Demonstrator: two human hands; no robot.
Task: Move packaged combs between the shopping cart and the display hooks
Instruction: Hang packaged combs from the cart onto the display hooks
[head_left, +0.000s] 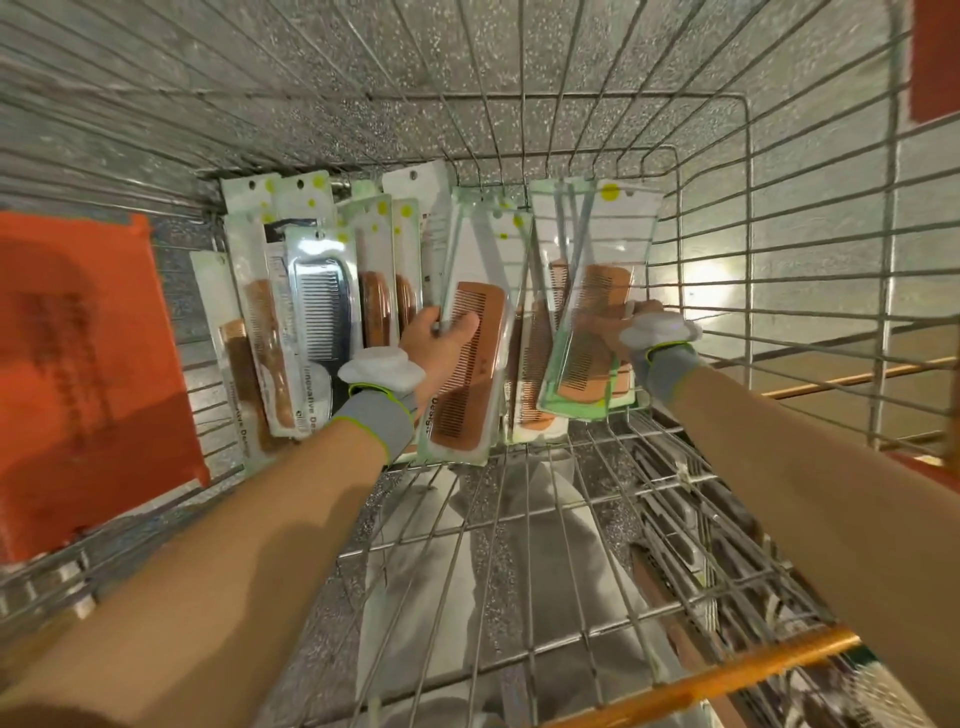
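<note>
Head view: what is held, and where?
— One packaged comb (467, 364) is pinched by the left hand (434, 338); a fanned bundle (587, 338) is clutched by the right hand (631, 325), both inside the shopping cart (753, 249).
— How should they be handled?
— As light, slick packs (likely to slide apart). They are best gripped by the stiff edges, with the hang-holes left free.

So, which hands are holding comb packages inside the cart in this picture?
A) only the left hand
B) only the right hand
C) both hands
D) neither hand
C: the left hand grips a brown comb package with its thumb across the front, and the right hand holds a bundle of comb packages, both inside the wire cart.
</note>
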